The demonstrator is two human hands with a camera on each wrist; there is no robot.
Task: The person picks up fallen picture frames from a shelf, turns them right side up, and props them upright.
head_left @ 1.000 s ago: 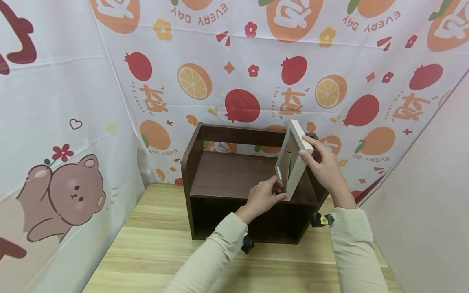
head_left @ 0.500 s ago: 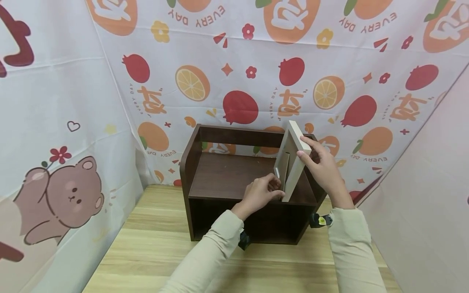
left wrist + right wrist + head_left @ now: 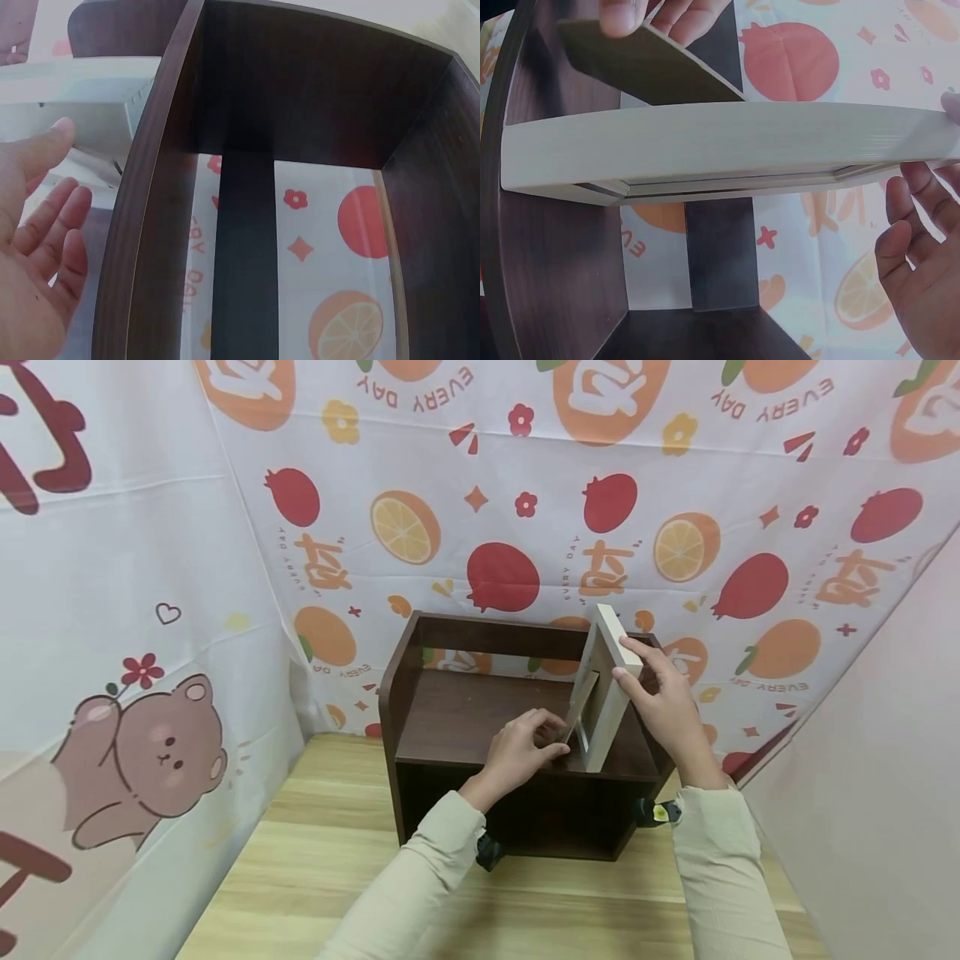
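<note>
A pale wooden picture frame [image 3: 613, 720] stands upright near the right end of the top of a dark brown desktop shelf [image 3: 465, 714], its back towards the left. My right hand [image 3: 669, 708] grips the frame's upper corner, thumb on one side and fingers on the other. At the back, the stand leg [image 3: 587, 695] is swung out at an angle, and my left hand [image 3: 521, 747] pinches its lower end. From the right wrist view, the leg [image 3: 641, 64] juts from the frame [image 3: 727, 146], with a left thumb against it. The frame's front face is mostly hidden.
The shelf's raised left side [image 3: 393, 685] and back rail [image 3: 495, 633] bound its top. Below is a dark open compartment [image 3: 517, 810]. It stands on a light wood table [image 3: 315, 860], before a fruit-print cloth [image 3: 450, 460] and a bear-print cloth [image 3: 172, 652].
My left hand has moved left, away from the frame, swinging the stand leg outward from the frame's back. My right hand keeps its grip, and the frame stays nearly in place.
</note>
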